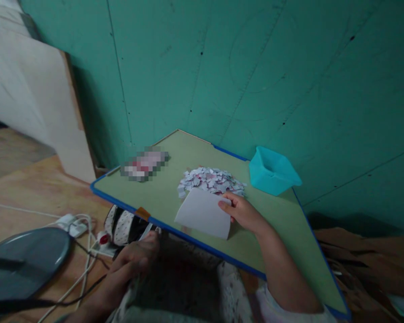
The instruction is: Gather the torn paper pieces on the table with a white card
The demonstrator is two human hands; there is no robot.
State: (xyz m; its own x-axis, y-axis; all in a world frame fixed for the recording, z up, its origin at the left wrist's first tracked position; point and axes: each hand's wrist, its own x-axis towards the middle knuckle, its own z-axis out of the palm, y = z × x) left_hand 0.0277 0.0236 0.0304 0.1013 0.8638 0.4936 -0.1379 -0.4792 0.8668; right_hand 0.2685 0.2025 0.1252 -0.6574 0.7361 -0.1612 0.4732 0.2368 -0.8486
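A sheet of white paper (pixel 204 213) is held by its right edge in my right hand (pixel 240 210), thumb on top and fingers beneath. The sheet bends slightly and slants over the table's near side. Just behind it lies a heap of small torn paper pieces (pixel 210 179), white with some pinkish bits; the sheet hides its front. My left hand (pixel 136 255) is low at the table's near edge, in dim light, with its fingers curled together. A thin pale strip shows by its fingertips, and I cannot make out whether the hand grips it.
The pale green table (pixel 168 190) has a blue edge. A turquoise plastic bin (pixel 272 172) stands at its right back, and a pixelated pink item (pixel 144 164) lies at left. A grey round base (pixel 30 255), white cables (pixel 85 269) and a patterned bag (pixel 121 224) are below left.
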